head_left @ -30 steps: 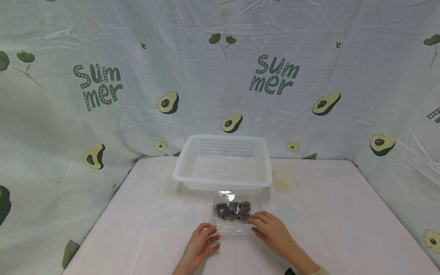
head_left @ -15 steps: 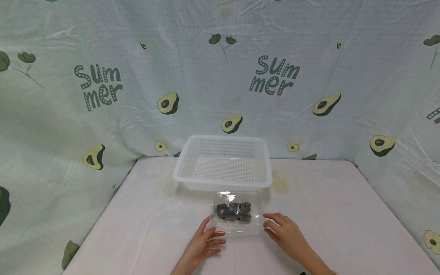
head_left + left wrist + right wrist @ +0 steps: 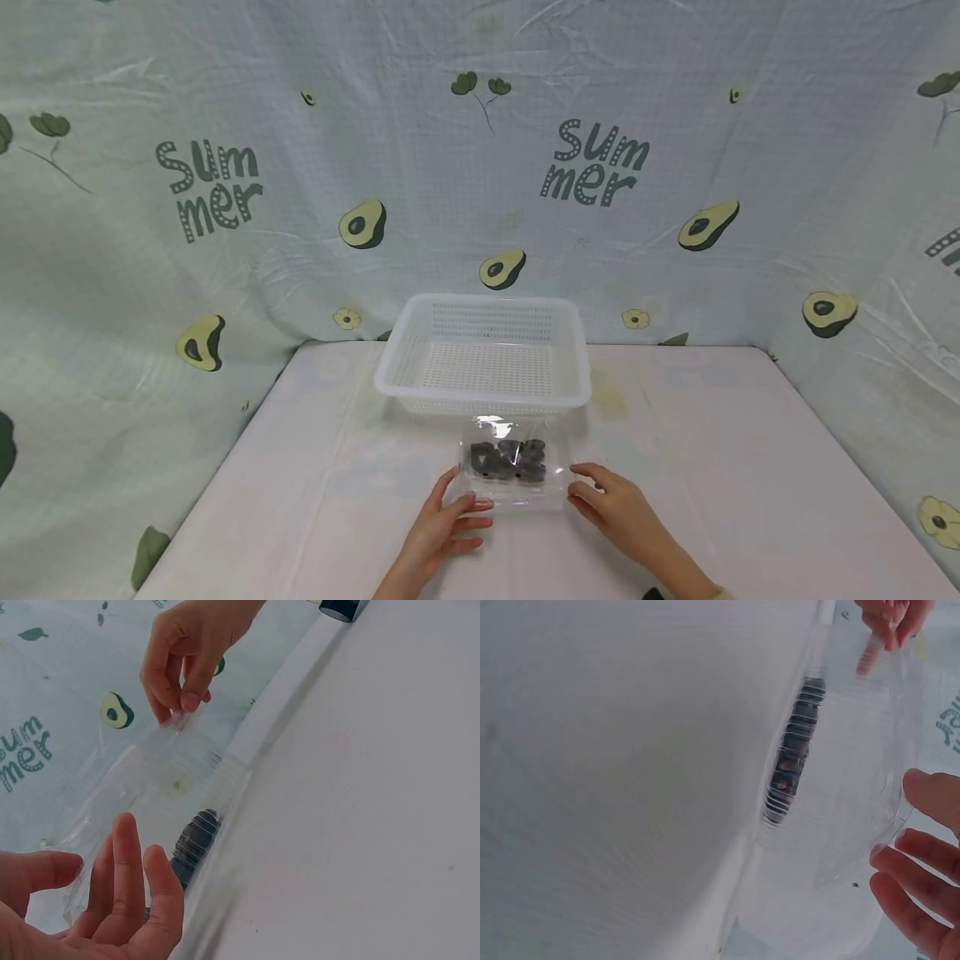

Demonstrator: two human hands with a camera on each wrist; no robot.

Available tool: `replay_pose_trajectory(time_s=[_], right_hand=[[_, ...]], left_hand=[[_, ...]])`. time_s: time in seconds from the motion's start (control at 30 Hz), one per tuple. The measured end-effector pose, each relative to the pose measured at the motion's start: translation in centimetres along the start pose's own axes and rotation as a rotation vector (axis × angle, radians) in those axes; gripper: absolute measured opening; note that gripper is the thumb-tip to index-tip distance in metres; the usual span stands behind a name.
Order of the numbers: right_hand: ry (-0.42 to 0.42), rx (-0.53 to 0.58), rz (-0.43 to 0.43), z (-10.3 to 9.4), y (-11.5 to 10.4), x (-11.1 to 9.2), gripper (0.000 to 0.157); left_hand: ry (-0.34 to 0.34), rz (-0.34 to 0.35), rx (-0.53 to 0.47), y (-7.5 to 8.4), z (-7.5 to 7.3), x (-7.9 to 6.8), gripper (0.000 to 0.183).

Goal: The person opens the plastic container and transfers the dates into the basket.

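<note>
The left hand [image 3: 435, 533] has the near left corner of the see-through box [image 3: 558, 467] between thumb and fingers, and over on the other side the right hand [image 3: 611, 512] pinches its right edge, thumb against curled fingertips. The box sits midway between the table's left and right edges, well short of the far edge, its longer axis running side to side, parallel with that far edge. Thin, glossy plastic here, throwing bright glare off its top, with fine ribs along the low wall! Inside, a cluster of dark, rounded pieces [image 3: 508, 461] lies lengthwise with it. Just beyond, nearer the far edge, comes the white basket [image 3: 483, 396]: perforated, rectangular, sloping walls, long side matching the box; whether the two touch I can't tell. White covering stretches across the table [image 3: 690, 450] from each hand to the side edges, and behind the far edge hangs a creased avocado-print sheet [image 3: 420, 133].
</note>
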State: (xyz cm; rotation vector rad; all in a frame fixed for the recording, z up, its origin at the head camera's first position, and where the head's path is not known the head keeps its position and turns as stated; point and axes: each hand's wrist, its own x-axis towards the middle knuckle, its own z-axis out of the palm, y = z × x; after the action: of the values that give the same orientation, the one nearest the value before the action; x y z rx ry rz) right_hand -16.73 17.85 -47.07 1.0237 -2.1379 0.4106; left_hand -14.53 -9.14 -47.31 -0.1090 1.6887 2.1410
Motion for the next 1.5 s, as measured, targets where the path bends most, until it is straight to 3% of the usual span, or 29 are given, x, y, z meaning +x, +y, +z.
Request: replay_pose_trajectory(time_s=[0.1, 0.27, 0.43, 0.63, 0.9, 1.13, 1.33, 1.5], right_hand=[[0.008, -0.015, -0.050, 0.2, 0.1, 0.1, 0.033], [-0.057, -0.103, -0.108, 0.3, 0.4, 0.3, 0.032], [-0.127, -0.201, -0.137, 0.4, 0.4, 0.4, 0.036], [-0.128, -0.296, -0.205, 0.7, 0.6, 0.4, 0.036], [-0.178, -0.282, -0.241, 0.7, 1.1, 0.4, 0.042], [-0.172, -0.158, -0.228, 0.5, 1.5, 0.7, 0.038], [-0.136, -0.236, -0.303, 0.2, 1.8, 0.7, 0.038], [-0.134, -0.212, -0.297, -0.2, 2.2, 0.5, 0.034]], left_hand=[[0.024, -0.009, 0.011, -0.1, 0.1, 0.1, 0.070], [0.059, -0.030, 0.025, -0.1, 0.3, 0.3, 0.073], [0.063, -0.031, 0.034, -0.2, 0.2, 0.3, 0.072], [0.060, -0.035, 0.035, -0.3, 0.2, 0.3, 0.071], [0.056, -0.032, 0.037, -0.3, 0.2, 0.2, 0.070], [0.063, -0.025, 0.042, -0.1, 0.1, 0.3, 0.068], [0.067, -0.011, 0.051, -0.3, 0.1, 0.4, 0.069], [0.070, -0.029, 0.056, -0.2, 0.2, 0.4, 0.071]])
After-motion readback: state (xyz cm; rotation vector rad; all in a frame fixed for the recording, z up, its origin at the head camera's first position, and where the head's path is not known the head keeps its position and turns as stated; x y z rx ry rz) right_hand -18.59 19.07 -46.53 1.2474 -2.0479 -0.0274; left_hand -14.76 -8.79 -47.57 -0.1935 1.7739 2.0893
